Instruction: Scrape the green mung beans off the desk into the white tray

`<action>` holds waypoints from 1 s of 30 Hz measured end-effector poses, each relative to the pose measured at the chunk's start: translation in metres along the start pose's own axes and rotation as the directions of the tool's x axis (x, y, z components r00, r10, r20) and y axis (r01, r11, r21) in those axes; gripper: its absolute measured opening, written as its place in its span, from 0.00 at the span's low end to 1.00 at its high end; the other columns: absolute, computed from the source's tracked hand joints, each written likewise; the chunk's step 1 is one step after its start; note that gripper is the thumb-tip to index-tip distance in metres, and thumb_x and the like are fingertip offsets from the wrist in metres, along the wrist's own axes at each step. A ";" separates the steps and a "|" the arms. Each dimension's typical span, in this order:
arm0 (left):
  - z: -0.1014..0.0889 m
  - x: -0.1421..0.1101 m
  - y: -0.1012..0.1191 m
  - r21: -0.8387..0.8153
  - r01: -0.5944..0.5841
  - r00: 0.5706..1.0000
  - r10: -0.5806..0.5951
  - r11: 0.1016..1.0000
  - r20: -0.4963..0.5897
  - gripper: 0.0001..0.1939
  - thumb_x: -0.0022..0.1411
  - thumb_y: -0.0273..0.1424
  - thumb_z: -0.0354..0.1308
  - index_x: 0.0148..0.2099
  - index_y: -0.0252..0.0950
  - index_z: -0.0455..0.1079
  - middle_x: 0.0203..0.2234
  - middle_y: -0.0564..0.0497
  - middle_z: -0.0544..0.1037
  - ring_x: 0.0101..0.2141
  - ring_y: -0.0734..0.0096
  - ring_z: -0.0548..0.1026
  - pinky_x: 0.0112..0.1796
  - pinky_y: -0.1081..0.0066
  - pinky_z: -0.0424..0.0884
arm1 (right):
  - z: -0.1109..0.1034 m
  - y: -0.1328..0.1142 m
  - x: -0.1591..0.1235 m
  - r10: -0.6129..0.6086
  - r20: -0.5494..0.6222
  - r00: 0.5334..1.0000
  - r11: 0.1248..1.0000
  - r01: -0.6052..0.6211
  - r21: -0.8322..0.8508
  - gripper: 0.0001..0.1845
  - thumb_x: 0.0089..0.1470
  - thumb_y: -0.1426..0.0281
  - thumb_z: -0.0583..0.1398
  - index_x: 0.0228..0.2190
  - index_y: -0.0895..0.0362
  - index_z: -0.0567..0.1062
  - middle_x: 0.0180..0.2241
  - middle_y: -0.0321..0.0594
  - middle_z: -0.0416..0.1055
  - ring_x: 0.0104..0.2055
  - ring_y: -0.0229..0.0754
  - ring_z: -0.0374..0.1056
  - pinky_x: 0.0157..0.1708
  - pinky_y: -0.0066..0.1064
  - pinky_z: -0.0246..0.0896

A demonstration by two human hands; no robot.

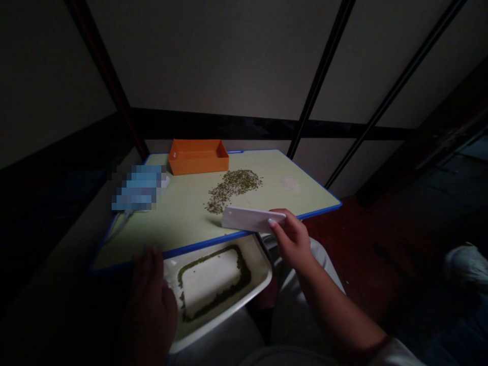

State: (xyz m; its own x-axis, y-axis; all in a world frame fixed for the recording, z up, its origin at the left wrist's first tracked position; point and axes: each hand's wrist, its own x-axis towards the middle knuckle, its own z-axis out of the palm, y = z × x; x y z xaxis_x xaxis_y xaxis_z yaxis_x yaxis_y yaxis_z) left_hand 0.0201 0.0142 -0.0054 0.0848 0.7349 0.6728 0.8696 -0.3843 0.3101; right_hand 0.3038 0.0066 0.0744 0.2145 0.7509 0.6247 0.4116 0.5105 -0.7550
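My right hand (293,239) grips a flat white scraper (247,219) by its right end, thumb on the near face. The scraper's lower edge is at the front of the pale yellow-green tabletop (183,213). Behind it lies a spread of small green and pale seeds or granules (236,184). My left hand (152,305), dark in shadow, is at the left rim of a white tray (221,315) and appears to hold it; its fingers point up towards the table edge. The tray rests over my lap under the front edge, with green bits lining its bottom edges.
An orange open box (200,157) stands at the back left of the table. Left of it is a pixelated blue item (139,188) with a white cord-like strip. A small patch of whitish bits (290,184) lies to the right. A panelled wall (221,61) rises behind.
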 end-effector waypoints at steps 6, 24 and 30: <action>-0.002 0.002 0.001 0.002 -0.010 1.000 0.010 1.000 0.008 0.37 0.61 0.24 0.47 0.69 0.44 0.38 0.68 0.43 0.54 0.66 0.60 0.50 0.63 0.55 0.56 | -0.002 0.006 0.001 0.065 -0.157 0.985 0.998 -0.067 -0.007 0.07 0.59 0.65 0.58 0.35 0.55 0.73 0.30 0.36 0.73 0.32 0.39 0.70 0.32 0.27 0.66; -0.002 0.002 0.000 -0.008 -0.063 0.998 0.062 0.998 -0.029 0.38 0.60 0.23 0.46 0.69 0.44 0.39 0.68 0.45 0.54 0.66 0.63 0.50 0.63 0.58 0.56 | 0.012 0.013 0.005 0.093 -0.133 0.987 0.995 -0.095 -0.005 0.06 0.58 0.66 0.58 0.34 0.55 0.72 0.29 0.35 0.72 0.31 0.38 0.68 0.31 0.27 0.64; -0.003 0.001 0.001 -0.010 -0.049 0.998 0.049 0.999 -0.027 0.38 0.60 0.23 0.46 0.69 0.44 0.39 0.68 0.46 0.53 0.66 0.63 0.50 0.63 0.57 0.55 | 0.024 0.016 0.013 0.072 -0.116 0.991 0.996 -0.079 -0.049 0.06 0.59 0.66 0.56 0.35 0.55 0.71 0.29 0.35 0.72 0.31 0.39 0.68 0.31 0.27 0.63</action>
State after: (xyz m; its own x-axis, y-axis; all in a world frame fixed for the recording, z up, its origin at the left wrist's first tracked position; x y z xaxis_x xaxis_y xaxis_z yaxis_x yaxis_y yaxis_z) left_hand 0.0196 0.0132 -0.0024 0.1138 0.6998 0.7052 0.8593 -0.4256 0.2838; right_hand 0.2921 0.0348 0.0657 0.3453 0.7320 0.5873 0.4366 0.4286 -0.7910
